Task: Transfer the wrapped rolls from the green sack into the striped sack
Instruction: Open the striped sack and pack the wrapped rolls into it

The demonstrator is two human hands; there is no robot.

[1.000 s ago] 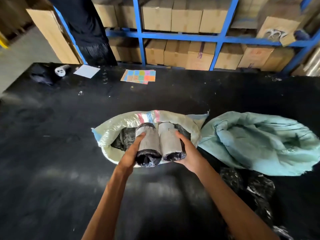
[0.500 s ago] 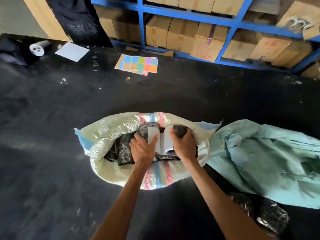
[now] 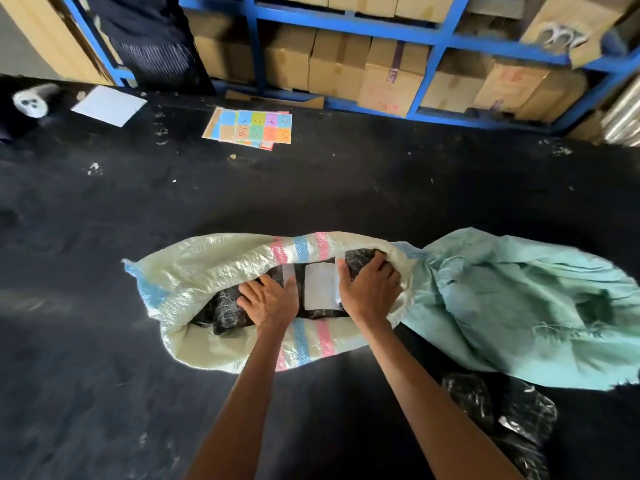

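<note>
Left hand [image 3: 268, 303] lies flat on the wrapped rolls [image 3: 320, 285] inside the striped sack [image 3: 207, 265]; right hand [image 3: 370, 289] grips one. Placing step; next, probably, let go and reach towards the green sack [image 3: 502, 299].

- striped sack [image 3: 214, 265]: cream-white woven, bands of pink and light-blue stripes, light-blue corner edge
- green sack [image 3: 512, 306]: pale mint green, plain
- wrapped rolls [image 3: 320, 285]: black wrap, white labels
- table [image 3: 104, 375]: black, white specks
- sticker sheets [image 3: 256, 128]: squares of blue, yellow-green, purple, orange, pink; tan backing
- paper sheet [image 3: 109, 105]: white
- shelf rack [image 3: 443, 39]: blue
- cartons [image 3: 391, 81]: tan brown
- plastic bundles [image 3: 502, 417]: glossy black
</note>
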